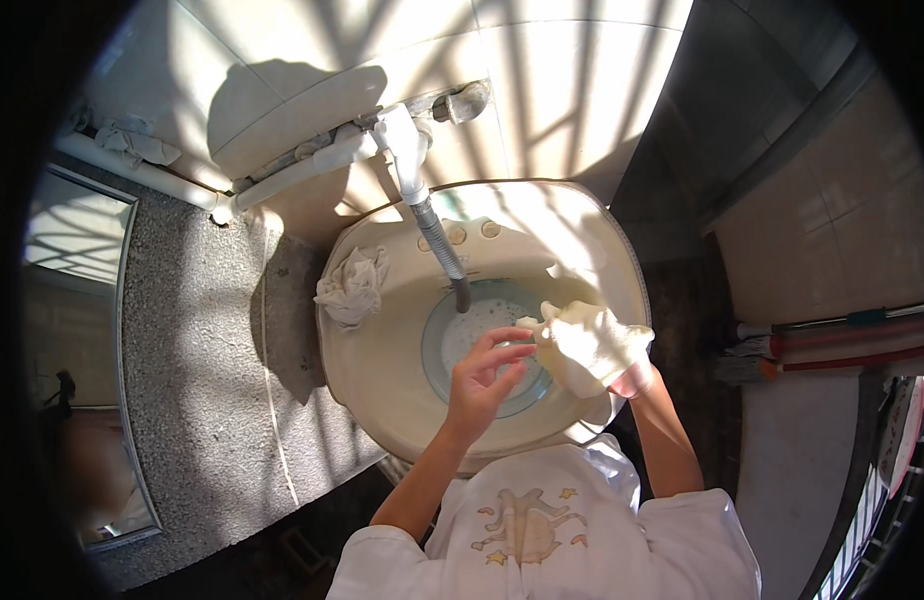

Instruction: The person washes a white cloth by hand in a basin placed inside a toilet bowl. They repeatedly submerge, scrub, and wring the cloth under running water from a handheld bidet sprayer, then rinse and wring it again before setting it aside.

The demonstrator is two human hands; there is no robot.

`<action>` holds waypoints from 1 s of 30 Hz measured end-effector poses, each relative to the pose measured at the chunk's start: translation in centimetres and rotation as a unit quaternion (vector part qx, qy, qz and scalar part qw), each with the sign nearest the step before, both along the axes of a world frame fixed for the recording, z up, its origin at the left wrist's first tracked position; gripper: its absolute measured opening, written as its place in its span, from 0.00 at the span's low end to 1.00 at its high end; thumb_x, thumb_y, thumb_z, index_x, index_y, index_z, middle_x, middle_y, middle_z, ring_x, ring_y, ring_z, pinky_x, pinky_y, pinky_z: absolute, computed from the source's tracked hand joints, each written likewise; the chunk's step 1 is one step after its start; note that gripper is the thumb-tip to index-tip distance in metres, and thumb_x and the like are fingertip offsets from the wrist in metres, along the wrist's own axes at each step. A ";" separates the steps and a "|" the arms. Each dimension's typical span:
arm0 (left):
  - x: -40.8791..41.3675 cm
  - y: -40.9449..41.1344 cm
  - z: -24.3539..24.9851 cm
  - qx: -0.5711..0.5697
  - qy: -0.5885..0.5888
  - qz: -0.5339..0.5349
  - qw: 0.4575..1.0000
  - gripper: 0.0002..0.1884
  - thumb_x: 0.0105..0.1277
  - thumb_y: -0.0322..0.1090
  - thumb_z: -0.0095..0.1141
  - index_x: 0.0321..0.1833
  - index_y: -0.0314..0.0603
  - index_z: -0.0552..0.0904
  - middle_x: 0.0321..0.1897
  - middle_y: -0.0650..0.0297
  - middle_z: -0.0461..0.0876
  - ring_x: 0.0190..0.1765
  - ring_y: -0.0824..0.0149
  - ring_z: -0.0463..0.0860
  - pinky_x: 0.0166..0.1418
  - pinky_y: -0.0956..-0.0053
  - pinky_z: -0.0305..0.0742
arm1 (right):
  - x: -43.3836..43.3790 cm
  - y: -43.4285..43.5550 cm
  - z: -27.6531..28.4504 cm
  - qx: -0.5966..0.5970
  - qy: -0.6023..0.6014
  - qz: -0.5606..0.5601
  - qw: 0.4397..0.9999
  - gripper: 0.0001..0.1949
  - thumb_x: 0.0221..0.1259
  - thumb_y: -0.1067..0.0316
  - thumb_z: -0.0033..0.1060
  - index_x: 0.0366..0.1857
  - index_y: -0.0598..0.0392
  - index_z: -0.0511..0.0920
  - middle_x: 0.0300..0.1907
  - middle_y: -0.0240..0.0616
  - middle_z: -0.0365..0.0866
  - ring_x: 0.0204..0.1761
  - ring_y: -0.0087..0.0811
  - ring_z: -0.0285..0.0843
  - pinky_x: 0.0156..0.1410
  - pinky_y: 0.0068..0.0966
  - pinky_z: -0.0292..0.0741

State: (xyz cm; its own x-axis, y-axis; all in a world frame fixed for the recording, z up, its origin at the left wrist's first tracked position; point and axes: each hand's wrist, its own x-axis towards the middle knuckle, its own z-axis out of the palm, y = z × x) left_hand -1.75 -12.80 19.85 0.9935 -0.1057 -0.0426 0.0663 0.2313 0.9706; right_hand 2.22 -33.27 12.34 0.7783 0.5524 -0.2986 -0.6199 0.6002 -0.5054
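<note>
My right hand (633, 379) grips a pale, bunched wet-looking cloth (591, 349) over the right side of a cream washbasin (379, 397). The cloth hides most of that hand's fingers. My left hand (486, 379) hovers over the basin's middle with bent fingers spread apart. Its fingertips are close to the cloth's left edge; whether they touch it is unclear. Beneath the hands, a round bluish bowl (437, 375) contains sudsy water (477, 330). A grey corrugated hose (438, 240) hangs down into the bowl. Another crumpled white cloth (353, 289) lies on the basin's left rim.
White pipes (312, 169) run along the tiled wall behind the basin. To the left is a speckled stone counter (192, 345) with a framed mirror (79, 322). Several mop or broom handles (852, 360) lean at the right. Barred sunlight falls across everything.
</note>
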 end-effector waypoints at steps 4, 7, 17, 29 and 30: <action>-0.1 1.2 -2.4 -0.026 0.079 0.022 0.996 0.11 0.59 0.23 0.50 0.44 0.34 0.80 0.52 0.58 0.71 0.53 0.69 0.70 0.54 0.76 0.67 | 0.0 -0.6 -0.1 -0.001 -0.024 0.014 1.000 0.30 0.59 0.42 0.46 0.54 0.60 0.67 0.52 0.41 0.72 0.52 0.31 0.72 0.54 0.29 0.72; 0.0 1.8 -4.4 -0.012 0.113 0.042 0.993 0.10 0.59 0.25 0.53 0.44 0.34 0.79 0.49 0.60 0.72 0.51 0.69 0.71 0.51 0.76 0.68 | -0.2 -0.7 -0.7 -0.014 -0.009 -0.004 1.000 0.29 0.58 0.43 0.49 0.53 0.59 0.67 0.51 0.40 0.72 0.50 0.30 0.72 0.53 0.28 0.72; 1.2 4.0 -18.3 0.661 -0.005 0.053 0.748 0.14 0.49 0.30 0.60 0.37 0.38 0.71 0.32 0.56 0.74 0.39 0.55 0.73 0.40 0.65 0.72 | -0.4 -0.9 -1.3 0.000 0.007 -0.025 1.000 0.27 0.57 0.46 0.52 0.53 0.57 0.68 0.51 0.40 0.72 0.50 0.31 0.72 0.53 0.29 0.72; 0.8 5.1 -10.1 0.248 0.195 0.078 0.946 0.14 0.54 0.36 0.63 0.28 0.43 0.69 0.18 0.69 0.69 0.23 0.75 0.69 0.27 0.80 0.65 | 0.1 -1.5 -1.8 0.020 -0.021 -0.034 0.999 0.23 0.56 0.52 0.53 0.50 0.57 0.70 0.48 0.38 0.73 0.48 0.29 0.73 0.51 0.27 0.72; 0.5 4.9 -8.2 0.146 0.224 0.078 0.960 0.13 0.55 0.36 0.63 0.28 0.43 0.69 0.18 0.71 0.68 0.22 0.78 0.67 0.26 0.83 0.63 | 0.1 -1.4 -1.4 0.010 -0.025 -0.033 0.999 0.22 0.55 0.52 0.55 0.48 0.55 0.70 0.46 0.36 0.73 0.47 0.27 0.73 0.50 0.25 0.73</action>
State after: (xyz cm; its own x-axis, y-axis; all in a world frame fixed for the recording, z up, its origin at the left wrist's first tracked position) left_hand -1.29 -7.86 11.62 0.8713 0.1250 -0.4745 0.4789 -0.0055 0.8779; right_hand 2.29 -34.66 10.94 0.8269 0.5044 -0.2486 -0.5530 0.6491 -0.5224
